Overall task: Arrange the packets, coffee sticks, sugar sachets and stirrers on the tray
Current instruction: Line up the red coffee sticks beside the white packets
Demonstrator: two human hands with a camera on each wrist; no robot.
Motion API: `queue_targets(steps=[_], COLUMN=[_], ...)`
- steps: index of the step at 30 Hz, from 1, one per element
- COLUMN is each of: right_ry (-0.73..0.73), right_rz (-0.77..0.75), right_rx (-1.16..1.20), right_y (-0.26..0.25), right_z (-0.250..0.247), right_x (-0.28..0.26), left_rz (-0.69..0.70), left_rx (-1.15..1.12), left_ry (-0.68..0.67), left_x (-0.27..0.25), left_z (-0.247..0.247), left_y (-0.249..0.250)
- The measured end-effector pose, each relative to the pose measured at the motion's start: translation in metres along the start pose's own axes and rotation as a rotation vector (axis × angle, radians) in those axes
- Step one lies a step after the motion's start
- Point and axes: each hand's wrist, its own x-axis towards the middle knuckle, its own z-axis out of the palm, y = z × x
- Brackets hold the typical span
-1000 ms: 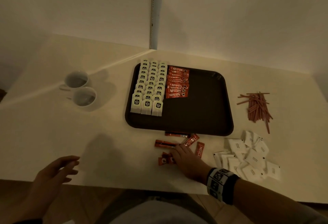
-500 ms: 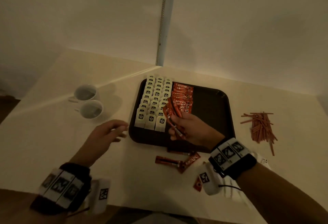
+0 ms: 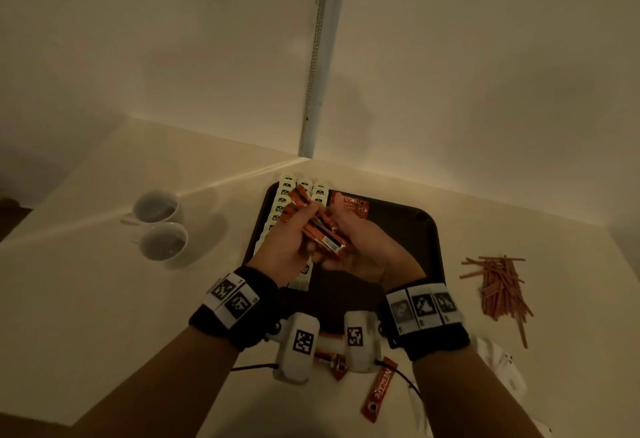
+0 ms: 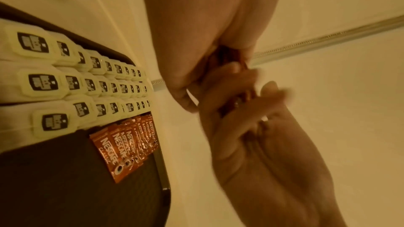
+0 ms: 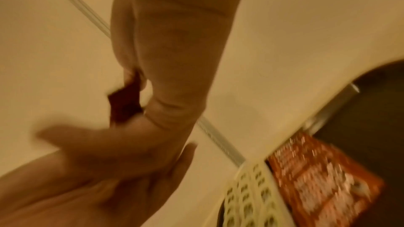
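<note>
Head view, both hands' fingers (image 3: 313, 210) curled round coffee sticks (image 3: 320, 233), above tray (image 3: 429, 247)

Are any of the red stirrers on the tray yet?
No, the stirrers lie heaped on the table right of the tray.

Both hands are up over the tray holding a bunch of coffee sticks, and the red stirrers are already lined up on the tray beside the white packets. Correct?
Not quite. The head view shows the stirrers in a loose pile on the table, right of the tray. Both the left hand and right hand do hold coffee sticks above it.
</note>
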Motion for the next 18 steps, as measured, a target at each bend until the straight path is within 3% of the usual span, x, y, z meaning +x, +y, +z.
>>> queue_targets(steps=[2,5,8,18], right_ry=[0.136,0.362,0.38,0.398], right_rz=[-0.065,-0.375,-0.562,-0.652], right_rx=[-0.26,-0.615,-0.7,-0.892], right_y=[-0.002,0.007,0.018,0.018], right_z=[-0.003,-0.01,-0.006,-0.011], right_x=[-0.002,0.003,0.007,0.008], left_rz=[0.038,0.095,0.1,0.157], left_rx=[-0.069,-0.153,-0.161,0.038], left_ry=[0.063,0.134,0.199,0.116], left_x=[0.002,0.004,0.006,0.003], left_z=[0.002,0.005,0.009,0.001], left_y=[0.004,0.011,0.011,0.013])
